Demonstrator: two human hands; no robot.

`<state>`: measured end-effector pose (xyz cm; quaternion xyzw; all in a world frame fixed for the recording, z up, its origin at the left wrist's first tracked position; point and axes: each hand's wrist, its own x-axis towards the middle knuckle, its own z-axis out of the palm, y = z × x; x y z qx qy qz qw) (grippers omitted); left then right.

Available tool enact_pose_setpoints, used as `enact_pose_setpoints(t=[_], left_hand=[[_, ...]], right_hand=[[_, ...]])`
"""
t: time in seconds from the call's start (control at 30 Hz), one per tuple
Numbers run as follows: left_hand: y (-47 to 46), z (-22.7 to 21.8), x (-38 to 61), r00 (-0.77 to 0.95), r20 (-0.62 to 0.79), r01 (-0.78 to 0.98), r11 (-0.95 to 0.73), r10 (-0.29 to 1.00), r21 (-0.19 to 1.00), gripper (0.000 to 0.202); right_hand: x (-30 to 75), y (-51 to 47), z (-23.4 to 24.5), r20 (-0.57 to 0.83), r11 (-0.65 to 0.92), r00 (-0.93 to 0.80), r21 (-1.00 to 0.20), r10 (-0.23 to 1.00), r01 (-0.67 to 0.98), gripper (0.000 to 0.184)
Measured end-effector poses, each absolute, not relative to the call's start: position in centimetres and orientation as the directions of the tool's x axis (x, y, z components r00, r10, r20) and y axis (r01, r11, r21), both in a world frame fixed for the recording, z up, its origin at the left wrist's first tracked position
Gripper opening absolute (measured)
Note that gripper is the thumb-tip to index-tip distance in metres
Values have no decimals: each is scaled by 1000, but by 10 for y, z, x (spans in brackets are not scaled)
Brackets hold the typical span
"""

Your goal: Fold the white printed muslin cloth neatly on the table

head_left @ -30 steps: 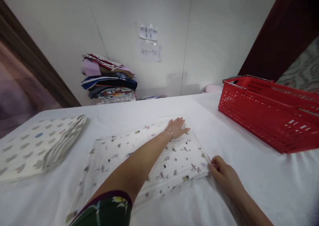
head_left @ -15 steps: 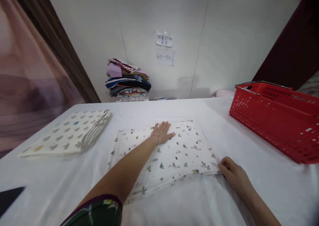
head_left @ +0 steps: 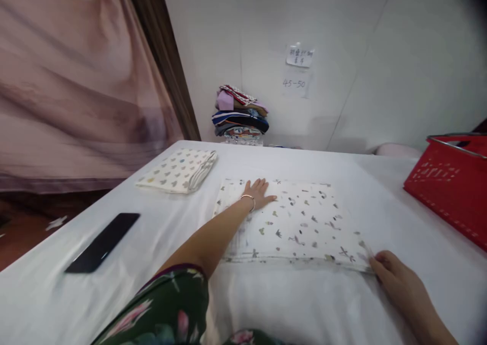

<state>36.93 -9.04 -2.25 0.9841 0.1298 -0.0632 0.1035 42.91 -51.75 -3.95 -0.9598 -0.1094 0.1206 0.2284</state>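
Observation:
A folded white cloth with small printed shapes (head_left: 300, 223) lies flat on the white table (head_left: 289, 304). My left hand (head_left: 258, 193) rests open, fingers flat, on the cloth's far left part; a thin bracelet is on the wrist. My right hand (head_left: 395, 279) is closed in a pinch at the cloth's near right corner. A second folded cloth with a leaf print (head_left: 178, 170) lies apart at the far left of the table.
A black phone (head_left: 102, 242) lies near the table's left edge. A red plastic basket (head_left: 452, 182) stands at the right. A stack of folded clothes (head_left: 240, 116) sits against the white wall. A pink curtain (head_left: 76, 81) hangs at the left.
The view has swung left, bringing the phone and curtain into sight. My left hand has slid leftward across the cloth. My right hand stays at the near right corner.

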Motion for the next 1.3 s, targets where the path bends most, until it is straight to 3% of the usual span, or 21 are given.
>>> enact_pose_setpoints(t=[0.17, 0.3, 0.4, 0.63, 0.83, 0.93, 1.03, 1.1, 1.2, 1.3], left_hand=[[-84, -6, 366, 958, -146, 274, -937, 247, 217, 84], [-60, -5, 337, 927, -74, 374, -913, 366, 165, 88], [-44, -16, 316, 891, -99, 453, -883, 443, 126, 87], [-37, -11, 317, 880, -107, 475, -861, 462, 181, 83], [-52, 11, 273, 872, -8, 477, -845, 490, 241, 77], [-79, 4, 226, 912, -15, 404, -891, 410, 208, 75], [-106, -8, 187, 932, -45, 361, -911, 360, 201, 73], [-115, -14, 174, 928, -41, 370, -906, 369, 205, 69], [-117, -17, 169, 923, -15, 379, -901, 385, 209, 66], [-115, -14, 170, 923, -16, 378, -900, 384, 215, 66]], right_hand=[[431, -519, -40, -168, -864, 950, -480, 264, 155, 29], [432, -518, -40, -157, -869, 953, -469, 259, 159, 28], [432, -517, -38, -143, -869, 951, -461, 274, 181, 27], [425, -511, -32, -93, -874, 948, -424, 303, 238, 31], [432, -515, -20, -162, -917, 927, -279, 339, 287, 35], [430, -512, -8, -49, -925, 933, -160, 356, 344, 47], [417, -491, -1, 217, -822, 842, -198, 494, 534, 57], [406, -471, -5, 288, -674, 702, -207, 651, 709, 58], [395, -449, -23, 152, -545, 566, -159, 810, 823, 61], [396, -445, -43, 21, -564, 569, -113, 822, 818, 63]])
